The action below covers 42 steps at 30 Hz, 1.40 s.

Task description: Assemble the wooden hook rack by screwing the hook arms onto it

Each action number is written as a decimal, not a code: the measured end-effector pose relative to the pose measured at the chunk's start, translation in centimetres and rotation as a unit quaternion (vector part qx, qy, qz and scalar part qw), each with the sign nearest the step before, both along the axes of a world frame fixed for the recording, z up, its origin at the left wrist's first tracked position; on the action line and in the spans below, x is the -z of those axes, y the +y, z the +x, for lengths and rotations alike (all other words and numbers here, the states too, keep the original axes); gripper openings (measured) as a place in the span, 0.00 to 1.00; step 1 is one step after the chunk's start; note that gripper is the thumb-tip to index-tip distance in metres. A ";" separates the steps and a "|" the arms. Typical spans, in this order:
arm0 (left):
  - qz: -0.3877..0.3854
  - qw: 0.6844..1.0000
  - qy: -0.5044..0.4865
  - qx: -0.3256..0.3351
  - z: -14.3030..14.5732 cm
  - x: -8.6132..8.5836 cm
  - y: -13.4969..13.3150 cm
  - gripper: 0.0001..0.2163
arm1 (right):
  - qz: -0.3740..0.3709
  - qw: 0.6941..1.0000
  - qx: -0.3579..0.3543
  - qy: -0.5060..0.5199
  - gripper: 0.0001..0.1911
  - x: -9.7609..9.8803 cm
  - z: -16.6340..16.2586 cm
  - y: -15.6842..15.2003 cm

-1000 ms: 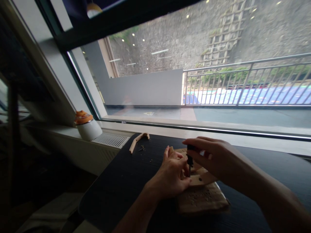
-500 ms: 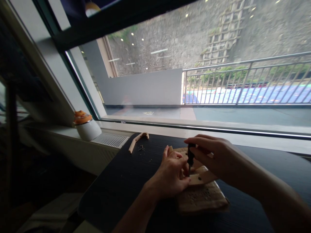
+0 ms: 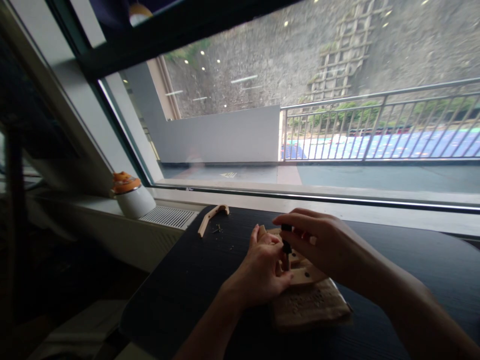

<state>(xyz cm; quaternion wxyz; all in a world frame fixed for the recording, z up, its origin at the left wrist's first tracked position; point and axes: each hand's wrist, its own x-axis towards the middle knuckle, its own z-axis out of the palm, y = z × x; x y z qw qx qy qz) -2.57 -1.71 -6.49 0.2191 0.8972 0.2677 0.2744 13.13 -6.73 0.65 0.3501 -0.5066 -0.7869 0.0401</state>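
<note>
My right hand [image 3: 322, 245] is closed round the black handle of a small screwdriver [image 3: 286, 244], which stands upright with its tip on a light wooden piece [image 3: 308, 274]. My left hand [image 3: 262, 272] is curled on the left end of that wooden piece, fingers pressed against it next to the tool's tip. The piece lies on a brown cardboard sheet [image 3: 311, 305] on the black table [image 3: 195, 285].
A curved wooden strip [image 3: 210, 216] and a few small screws [image 3: 217, 230] lie at the table's far left corner. A white pot with an orange lid [image 3: 131, 195] stands on the sill beside a vent grille [image 3: 168, 216]. A large window runs behind the table.
My right hand has shifted a little to the left on the screwdriver handle, its fingers turned round it. My left hand has stayed on the wooden piece.
</note>
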 end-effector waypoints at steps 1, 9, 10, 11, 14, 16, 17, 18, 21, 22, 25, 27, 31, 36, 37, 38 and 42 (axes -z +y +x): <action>0.000 1.000 0.000 0.000 0.0 0.0 0.0 0.06 | 0.000 1.000 -0.007 -0.003 0.13 0.0 0.0 -0.1; -0.004 1.000 0.001 -0.002 0.0 0.2 -0.1 0.05 | 0.003 0.999 0.041 -0.033 0.11 0.1 0.3 0.0; -0.005 1.000 0.002 -0.005 0.0 0.3 0.0 0.05 | 0.003 0.999 0.036 -0.031 0.11 0.1 0.3 -0.1; -0.005 1.000 0.003 -0.006 0.0 0.3 0.0 0.05 | 0.004 0.999 0.029 -0.029 0.11 0.1 0.2 -0.1; -0.007 1.000 0.004 -0.005 0.0 0.4 0.1 0.05 | 0.002 1.000 0.017 -0.018 0.13 0.0 0.0 -0.3; -0.010 1.000 0.005 -0.001 -0.1 0.2 0.0 0.04 | -0.009 0.999 0.030 -0.012 0.13 -0.2 0.1 -0.4; -0.011 1.000 0.005 0.000 -0.1 0.1 0.0 0.04 | -0.014 0.999 0.040 -0.012 0.12 -0.3 0.2 -0.4; -0.012 1.000 0.004 0.001 -0.1 0.0 0.0 0.04 | -0.019 0.999 0.048 -0.013 0.11 -0.5 0.3 -0.5; -0.013 1.000 0.007 0.009 -0.1 -0.2 0.0 0.05 | -0.026 0.998 0.049 -0.016 0.08 -1.0 0.6 -0.7; -0.011 1.000 0.007 0.010 -0.1 -0.2 0.0 0.05 | -0.026 0.999 0.042 -0.011 0.09 -1.1 0.6 -0.7; -0.003 1.000 0.005 0.006 0.0 0.0 0.0 0.05 | -0.018 1.000 0.021 0.010 0.11 -1.1 0.6 -0.8; -0.001 1.000 0.004 0.001 0.0 0.1 0.0 0.05 | -0.016 1.000 0.012 0.012 0.10 -0.9 0.5 -0.6; -0.008 1.000 0.008 -0.001 -0.1 0.2 0.1 0.04 | -0.003 1.000 0.012 0.002 0.09 -0.4 0.1 0.0; -0.008 1.000 0.003 -0.004 0.0 0.1 0.0 0.06 | -0.002 1.000 -0.004 0.001 0.14 -0.1 -0.1 -0.1; -0.008 1.000 0.003 -0.004 0.0 0.1 0.0 0.06 | -0.004 1.000 -0.002 0.001 0.14 -0.1 -0.1 -0.1; -0.008 1.000 0.004 -0.004 0.0 0.1 0.0 0.06 | -0.007 1.000 0.002 0.002 0.14 -0.1 -0.2 -0.1; -0.008 1.000 0.010 0.004 -0.1 0.2 -0.1 0.06 | -0.030 0.999 0.026 0.001 0.11 -0.2 -0.2 -0.1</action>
